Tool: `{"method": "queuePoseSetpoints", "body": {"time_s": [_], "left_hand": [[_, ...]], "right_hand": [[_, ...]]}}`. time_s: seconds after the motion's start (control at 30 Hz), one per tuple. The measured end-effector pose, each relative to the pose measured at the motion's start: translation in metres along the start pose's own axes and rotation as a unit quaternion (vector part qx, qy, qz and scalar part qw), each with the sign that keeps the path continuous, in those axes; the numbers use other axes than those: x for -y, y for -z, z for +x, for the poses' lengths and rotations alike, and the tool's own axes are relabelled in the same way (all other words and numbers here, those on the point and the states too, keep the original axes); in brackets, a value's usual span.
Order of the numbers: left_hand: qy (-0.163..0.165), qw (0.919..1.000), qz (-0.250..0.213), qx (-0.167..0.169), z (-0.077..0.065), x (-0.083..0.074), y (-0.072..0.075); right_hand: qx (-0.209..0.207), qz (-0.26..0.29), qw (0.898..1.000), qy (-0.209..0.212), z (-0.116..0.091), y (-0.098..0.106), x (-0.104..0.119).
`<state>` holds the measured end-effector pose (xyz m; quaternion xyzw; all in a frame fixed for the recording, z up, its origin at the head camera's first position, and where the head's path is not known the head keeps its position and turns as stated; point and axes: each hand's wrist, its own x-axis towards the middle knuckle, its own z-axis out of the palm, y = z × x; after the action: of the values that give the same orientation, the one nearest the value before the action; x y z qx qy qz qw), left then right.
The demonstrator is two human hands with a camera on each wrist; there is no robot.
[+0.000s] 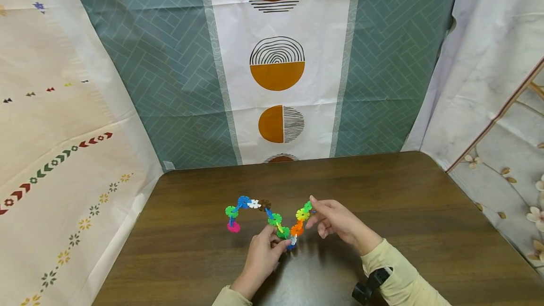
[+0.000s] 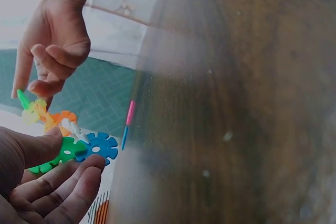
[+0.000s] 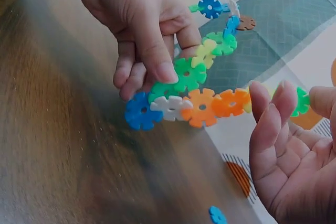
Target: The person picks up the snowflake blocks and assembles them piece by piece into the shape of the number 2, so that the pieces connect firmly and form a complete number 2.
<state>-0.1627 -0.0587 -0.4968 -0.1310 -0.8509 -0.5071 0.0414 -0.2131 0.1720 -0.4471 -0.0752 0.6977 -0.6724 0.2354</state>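
Note:
A chain of flower-shaped plastic discs (image 1: 275, 219) zigzags above the table, in pink, green, blue, white, brown, yellow and orange. My left hand (image 1: 262, 255) pinches it by a green disc (image 2: 67, 149) near its low bend, beside a blue disc (image 3: 142, 109). At the chain's raised right end, my right hand (image 1: 340, 223) holds a green disc (image 3: 300, 101) with a fingertip against its rim; its other fingers are curled and partly hide that end. The far left end finishes in a pink disc (image 1: 233, 227).
A brown wooden table (image 1: 191, 259) lies beneath, with patterned cloths (image 1: 178, 70) hanging behind and at both sides. A separate blue disc (image 3: 217, 215) appears beyond my right hand, with a pink piece (image 2: 130, 111) near it, seen edge-on.

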Motion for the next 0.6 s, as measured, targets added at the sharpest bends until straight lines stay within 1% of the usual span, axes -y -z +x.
{"method": "queuePoseSetpoints", "body": {"time_s": [0.3, 0.6], "left_hand": [[0.002, 0.9999, 0.01, 0.003, 0.001, -0.0014, -0.0002], [0.0, 0.9998, 0.018, 0.001, 0.0005, 0.0001, -0.0008]], "right_hand": [[0.019, 0.046, 0.999, -0.007, -0.0001, -0.0038, 0.0006], [0.018, 0.032, 0.999, 0.005, -0.0022, -0.0073, 0.0018]]}}
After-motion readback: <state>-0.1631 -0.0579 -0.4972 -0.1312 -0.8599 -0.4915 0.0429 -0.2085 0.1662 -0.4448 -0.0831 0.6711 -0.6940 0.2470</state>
